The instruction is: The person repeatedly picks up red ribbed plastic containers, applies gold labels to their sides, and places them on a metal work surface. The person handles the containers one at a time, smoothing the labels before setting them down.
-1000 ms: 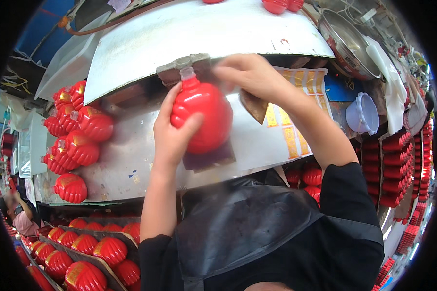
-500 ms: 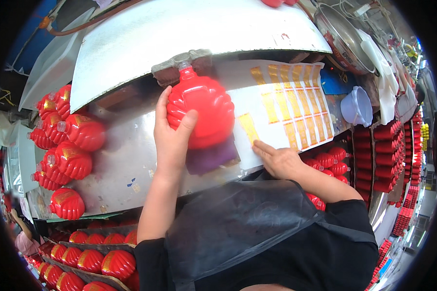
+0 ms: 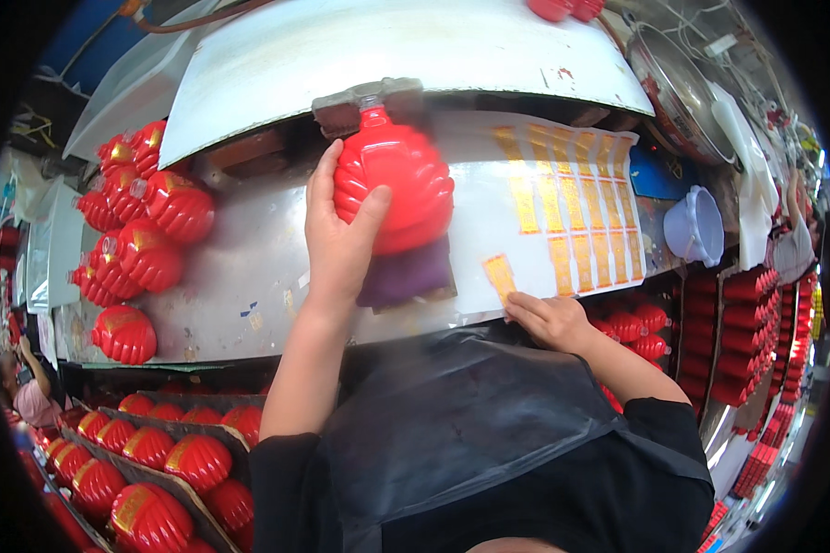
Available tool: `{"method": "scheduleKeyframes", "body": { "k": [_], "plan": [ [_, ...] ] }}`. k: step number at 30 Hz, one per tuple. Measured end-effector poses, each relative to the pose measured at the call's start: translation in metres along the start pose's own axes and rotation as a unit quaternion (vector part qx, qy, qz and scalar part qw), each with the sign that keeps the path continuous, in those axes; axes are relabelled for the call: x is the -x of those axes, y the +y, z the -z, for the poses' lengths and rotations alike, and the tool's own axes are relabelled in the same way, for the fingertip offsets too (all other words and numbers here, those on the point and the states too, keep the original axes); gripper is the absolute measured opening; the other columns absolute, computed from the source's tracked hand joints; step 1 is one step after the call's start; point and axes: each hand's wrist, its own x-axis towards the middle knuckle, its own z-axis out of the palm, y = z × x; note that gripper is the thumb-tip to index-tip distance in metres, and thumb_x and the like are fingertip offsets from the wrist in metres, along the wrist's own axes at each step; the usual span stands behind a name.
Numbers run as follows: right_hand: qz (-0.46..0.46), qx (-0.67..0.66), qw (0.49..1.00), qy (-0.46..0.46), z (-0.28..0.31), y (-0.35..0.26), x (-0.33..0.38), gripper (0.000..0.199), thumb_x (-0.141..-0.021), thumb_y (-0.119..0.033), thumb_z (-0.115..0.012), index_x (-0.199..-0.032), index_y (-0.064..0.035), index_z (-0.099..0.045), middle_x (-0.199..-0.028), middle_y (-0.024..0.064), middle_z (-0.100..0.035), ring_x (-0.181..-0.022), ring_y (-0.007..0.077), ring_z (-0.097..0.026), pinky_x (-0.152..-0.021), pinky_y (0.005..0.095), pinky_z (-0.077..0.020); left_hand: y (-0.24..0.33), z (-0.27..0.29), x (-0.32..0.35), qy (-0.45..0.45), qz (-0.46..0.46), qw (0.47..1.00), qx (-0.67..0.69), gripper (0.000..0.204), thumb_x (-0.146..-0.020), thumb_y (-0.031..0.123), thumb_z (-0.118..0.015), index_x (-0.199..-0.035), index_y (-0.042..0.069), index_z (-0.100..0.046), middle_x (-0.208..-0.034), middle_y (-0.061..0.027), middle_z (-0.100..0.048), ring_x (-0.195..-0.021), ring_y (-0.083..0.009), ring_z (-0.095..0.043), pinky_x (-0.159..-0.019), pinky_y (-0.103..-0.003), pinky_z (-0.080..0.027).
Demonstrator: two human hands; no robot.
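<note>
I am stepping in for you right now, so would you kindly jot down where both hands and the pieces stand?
Left hand: gripping the red ribbed lantern, its neck up against a small block at the machine's edge; a purple pad lies under it.
Right hand: at the table edge, fingertips on a loose gold sticker beside the sheet of gold stickers.
Done: labelled lanterns piled at the left.
Left: no sticker shows on the held lantern; plain lanterns in trays below.
</note>
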Motion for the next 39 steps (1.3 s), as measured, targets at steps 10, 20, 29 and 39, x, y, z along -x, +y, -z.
{"method": "scheduleKeyframes", "body": {
  "k": [10, 20, 29, 39],
  "plan": [
    [-0.504, -0.500, 0.700, -0.083, 0.086, 0.049, -0.118, 0.026, -0.096, -0.025, -0.074, -0.099, 0.0003, -0.080, -0.068, 0.0029, -0.067, -0.055, 0.0080, -0.060, -0.051, 0.0262, -0.0475, 0.007, 0.003, 0.004, -0.017, 0.035, 0.999, 0.007, 0.087, -0.089, 0.017, -0.078, -0.161, 0.000, -0.032, -0.154, -0.0172, -0.043, -0.139, -0.0268, -0.050, -0.116, -0.040, -0.045],
    [0.069, -0.090, 0.981, 0.155, 0.114, 0.002, -0.239, 0.017, -0.084, -0.009, -0.070, -0.100, -0.0077, -0.068, -0.082, 0.0099, -0.069, -0.065, 0.0315, -0.070, -0.058, 0.0382, -0.0551, 0.017, 0.008, -0.009, -0.013, 0.020, 0.999, -0.029, 0.088, -0.090, 0.024, -0.078, -0.161, 0.000, -0.032, -0.155, -0.0211, -0.046, -0.140, -0.0287, -0.051, -0.117, -0.042, -0.043],
    [0.125, 0.049, 0.984, 0.118, 0.075, -0.021, -0.214, 0.037, -0.073, -0.004, -0.071, -0.108, 0.0040, -0.076, -0.107, 0.0214, -0.076, -0.056, 0.0139, -0.062, -0.050, 0.0260, -0.0477, 0.026, 0.003, -0.050, -0.033, -0.007, 0.980, -0.197, 0.058, -0.088, 0.026, -0.078, -0.137, 0.002, -0.061, -0.131, -0.0160, -0.065, -0.124, -0.0283, -0.063, -0.106, -0.040, -0.050],
    [0.153, 0.124, 0.971, 0.137, 0.071, -0.020, -0.213, 0.037, -0.074, -0.008, -0.070, -0.109, 0.0039, -0.075, -0.111, 0.0245, -0.076, -0.053, 0.0124, -0.059, -0.049, 0.0251, -0.0467, 0.027, 0.000, -0.060, -0.017, 0.016, 0.988, -0.155, 0.039, -0.096, 0.013, -0.075, -0.130, -0.003, -0.064, -0.117, -0.0086, -0.066, -0.105, -0.0137, -0.063, -0.093, -0.028, -0.053]
  ]
}}
